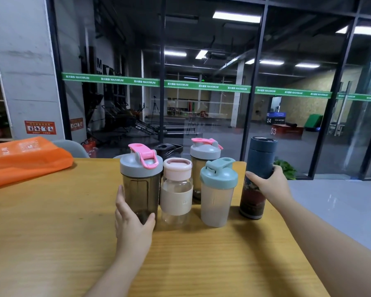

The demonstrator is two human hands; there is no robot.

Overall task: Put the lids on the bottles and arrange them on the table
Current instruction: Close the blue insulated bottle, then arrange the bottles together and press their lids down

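So, hands first:
Left hand (133, 226): fingers curled round base of smoky shaker bottle (140, 189), grey lid with pink flip cap on.
Right hand (268, 185): gripped the dark blue flask (258, 179) mid-body, lid on, upright.
Between them: pink-lidded glass bottle (176, 191), teal-lidded frosted shaker (217, 194), both capped, close together.
Behind: second grey-lidded shaker (205, 166), black bottle (167, 149) partly hidden.
Table (51, 232): wooden; orange bag (24, 159) at far left.
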